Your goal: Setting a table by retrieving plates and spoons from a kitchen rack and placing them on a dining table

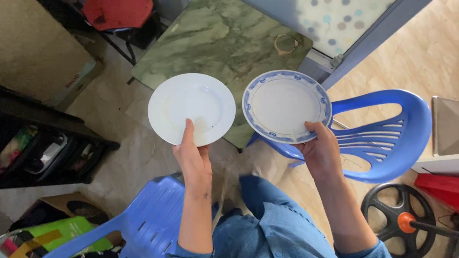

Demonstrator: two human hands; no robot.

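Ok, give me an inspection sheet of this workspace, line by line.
Surface: green marble-patterned table, a small ring-shaped thing on its far corner.
Job's things: plain white plate; blue-rimmed plate.
Clutter: two blue plastic chairs, black weight plate, cardboard box, black shelf.
Grippers: left hand holds the white plate; right hand holds the blue-rimmed plate, both off the table.
Cables: nothing seen.
Surroundings: wood-look floor, dotted panel.

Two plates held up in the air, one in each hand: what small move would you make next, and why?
Probably lower both plates forward onto the green marble table. The left hand grips the plain white plate and the right hand the blue-rimmed plate, each by its near rim only, thumb on top. The tabletop just beyond them looks mostly bare, apart from a small ring near its far corner.
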